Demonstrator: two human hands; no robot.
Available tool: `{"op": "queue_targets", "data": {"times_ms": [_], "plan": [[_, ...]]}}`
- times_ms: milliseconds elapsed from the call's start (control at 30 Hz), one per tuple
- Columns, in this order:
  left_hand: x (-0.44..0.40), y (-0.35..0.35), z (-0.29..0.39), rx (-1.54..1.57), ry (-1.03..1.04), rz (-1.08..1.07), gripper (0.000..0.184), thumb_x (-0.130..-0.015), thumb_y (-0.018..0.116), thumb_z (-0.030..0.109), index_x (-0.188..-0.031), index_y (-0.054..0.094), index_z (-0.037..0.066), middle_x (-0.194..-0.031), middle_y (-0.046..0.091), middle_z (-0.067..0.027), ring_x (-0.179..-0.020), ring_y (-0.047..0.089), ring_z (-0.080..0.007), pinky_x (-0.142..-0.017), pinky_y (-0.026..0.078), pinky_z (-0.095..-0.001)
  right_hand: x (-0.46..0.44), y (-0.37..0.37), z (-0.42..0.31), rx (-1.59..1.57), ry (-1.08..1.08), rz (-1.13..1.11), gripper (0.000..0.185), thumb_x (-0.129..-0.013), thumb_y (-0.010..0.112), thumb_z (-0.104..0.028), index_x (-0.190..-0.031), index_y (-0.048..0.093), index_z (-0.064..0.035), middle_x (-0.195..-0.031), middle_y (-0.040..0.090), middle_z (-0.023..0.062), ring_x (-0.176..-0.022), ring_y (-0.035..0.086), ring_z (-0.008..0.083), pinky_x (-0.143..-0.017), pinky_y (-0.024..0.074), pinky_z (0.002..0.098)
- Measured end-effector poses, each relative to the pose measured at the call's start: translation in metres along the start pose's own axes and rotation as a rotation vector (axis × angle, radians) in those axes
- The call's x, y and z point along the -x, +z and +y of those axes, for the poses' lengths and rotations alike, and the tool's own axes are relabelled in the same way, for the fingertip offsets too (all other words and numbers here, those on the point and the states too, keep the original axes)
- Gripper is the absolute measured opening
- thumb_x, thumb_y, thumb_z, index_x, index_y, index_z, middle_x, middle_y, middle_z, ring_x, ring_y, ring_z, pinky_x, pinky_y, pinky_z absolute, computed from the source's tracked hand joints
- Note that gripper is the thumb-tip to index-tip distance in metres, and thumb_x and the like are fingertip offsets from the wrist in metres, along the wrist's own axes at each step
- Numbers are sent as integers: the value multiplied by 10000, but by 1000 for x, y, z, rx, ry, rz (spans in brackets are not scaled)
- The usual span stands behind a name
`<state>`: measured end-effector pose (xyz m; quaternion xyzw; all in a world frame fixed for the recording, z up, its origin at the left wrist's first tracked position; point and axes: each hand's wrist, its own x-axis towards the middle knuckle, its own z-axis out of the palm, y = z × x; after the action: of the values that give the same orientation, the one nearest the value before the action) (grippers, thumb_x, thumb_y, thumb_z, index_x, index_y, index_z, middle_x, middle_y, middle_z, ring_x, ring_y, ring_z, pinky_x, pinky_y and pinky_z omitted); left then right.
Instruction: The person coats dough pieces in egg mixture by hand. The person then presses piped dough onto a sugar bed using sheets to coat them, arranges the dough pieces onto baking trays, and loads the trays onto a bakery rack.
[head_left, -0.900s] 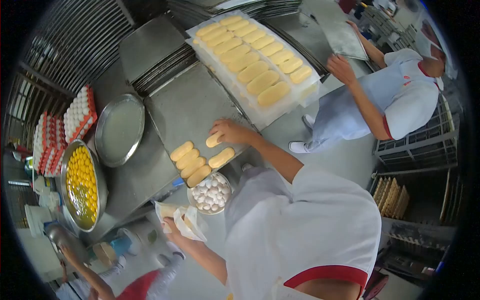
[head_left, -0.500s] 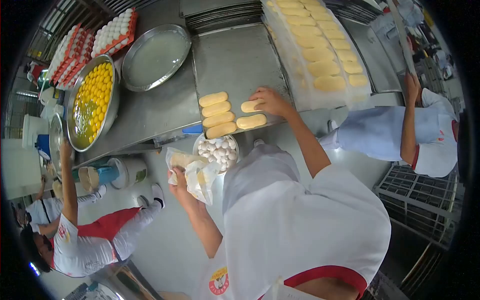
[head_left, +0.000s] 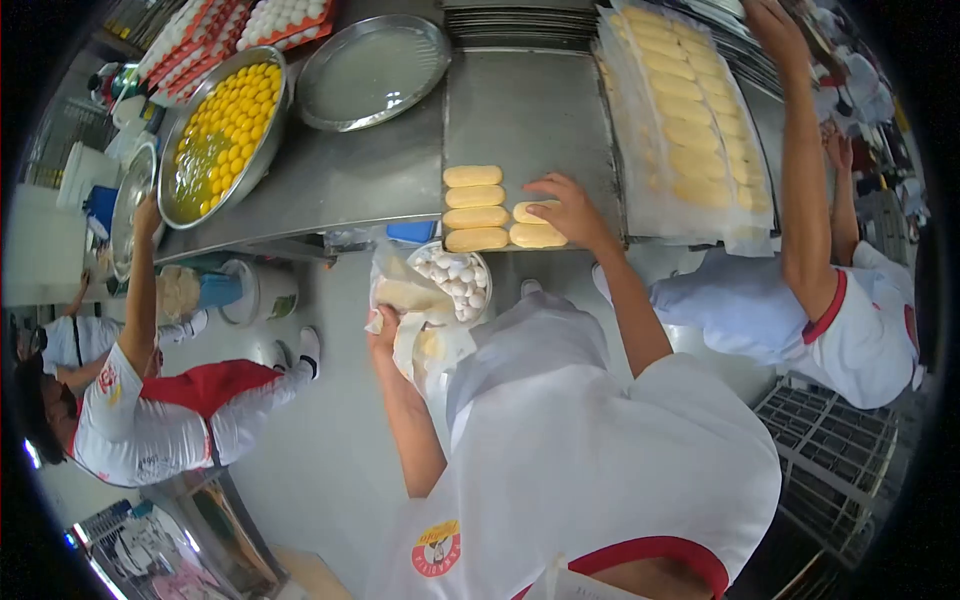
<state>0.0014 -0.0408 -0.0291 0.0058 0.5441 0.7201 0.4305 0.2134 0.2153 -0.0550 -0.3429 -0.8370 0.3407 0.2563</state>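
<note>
My left hand (head_left: 383,338) is closed on a crumpled sheet of baking paper (head_left: 408,295) that hangs beside the table edge. My right hand (head_left: 574,214) is over the metal baking tray (head_left: 530,110), fingers spread around the right end of a pale sponge finger (head_left: 525,212). That piece lies flat on the tray, partly hidden by the hand. Just below it is another sponge finger (head_left: 538,236). Several more sponge fingers (head_left: 475,215) form a column at the tray's near left corner.
Paper sheets with rows of sponge fingers (head_left: 690,110) lie right of the tray. To the left are a bowl of egg yolks (head_left: 283,110), a basin of cloudy liquid (head_left: 375,75) and egg cartons (head_left: 200,45). A bowl of eggshells (head_left: 455,280) sits below the table. Co-workers stand on both sides.
My right hand has set the sponge finger down beside the column and spread its fingers. My view has shifted, so the table appears further right. A co-worker's arm now reaches in at the upper right.
</note>
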Motion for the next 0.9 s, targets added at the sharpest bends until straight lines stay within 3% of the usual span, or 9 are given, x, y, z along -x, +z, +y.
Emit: {"op": "queue_targets", "data": {"times_ms": [33, 133, 167, 300, 367, 567, 667, 767, 900], "plan": [[-1, -6, -1, -31, -47, -89, 389, -955, 474, 326, -1232, 460, 54, -1077, 573, -92, -907, 603, -208, -727, 511, -321, 2, 6, -12, -7, -11, -9, 307, -753, 691, -123, -1046, 639, -50, -989, 604, 90, -971, 559, 245, -853, 441, 341], [-3, -7, -10, 17, 16, -56, 461, -946, 488, 352, -1299, 425, 63, -1116, 568, -88, -963, 589, -206, -785, 500, -309, 8, 43, -62, -733, 228, -246, 276, -855, 622, -207, -1087, 620, -57, -1051, 599, 48, -992, 547, 180, -861, 432, 333], [-27, -38, -39, 280, -105, -60, 443, -936, 518, 297, -1277, 428, 30, -1129, 569, -93, -1001, 569, -221, -855, 485, -361, 10, 56, -77, -942, 255, -295, 288, -884, 596, -240, -1112, 608, -64, -1067, 597, 41, -994, 545, 159, -856, 431, 326], [-26, -49, -44, 248, -109, 6, 448, -919, 547, 294, -1262, 440, 26, -1129, 570, -90, -1000, 568, -211, -856, 482, -354, 13, 93, -103, -1094, 595, -388, 317, -913, 554, -264, -1155, 582, -62, -1083, 600, 62, -981, 558, 148, -836, 434, 304], [-18, -47, -36, 203, -96, 32, 451, -911, 561, 292, -1255, 446, 24, -1129, 570, -89, -999, 568, -206, -856, 481, -351, 15, 111, -93, -1344, 822, -702, 319, -905, 569, -247, -1153, 581, -46, -1080, 608, 53, -989, 559, 132, -836, 431, 270], [10, -58, 8, 4, -70, 27, 461, -887, 604, 287, -1234, 463, 18, -1130, 571, -84, -997, 568, -192, -857, 476, -341, 21, 78, -92, -1146, 562, -481, 283, -853, 632, -161, -1095, 606, -16, -972, 640, 22, -896, 585, 110, -786, 457, 255], [7, -73, 33, -175, -90, -422, 461, -804, 701, 247, -1155, 514, 14, -1066, 592, -61, -941, 575, -151, -817, 468, -291, 14, 47, -82, -1002, 441, -346, 270, -823, 655, -149, -1042, 624, 8, -929, 650, 35, -814, 594, 93, -734, 469, 241], [1, -95, 52, -559, -117, -436, 418, -724, 750, 168, -1062, 557, 16, -951, 612, -29, -865, 574, -116, -775, 451, -253, 6, 10, -83, -782, 396, -305, 233, -825, 647, -133, -1004, 638, 16, -882, 653, 26, -797, 594, 87, -709, 473, 235], [-2, -107, 70, -646, -141, -398, 376, -718, 740, 114, -1037, 569, 11, -874, 618, -14, -825, 570, -102, -755, 442, -240, 8, -18, -89, -777, 382, -211, 208, -830, 636, -131, -988, 649, 4, -865, 657, 29, -782, 588, 85, -692, 475, 246]]}}
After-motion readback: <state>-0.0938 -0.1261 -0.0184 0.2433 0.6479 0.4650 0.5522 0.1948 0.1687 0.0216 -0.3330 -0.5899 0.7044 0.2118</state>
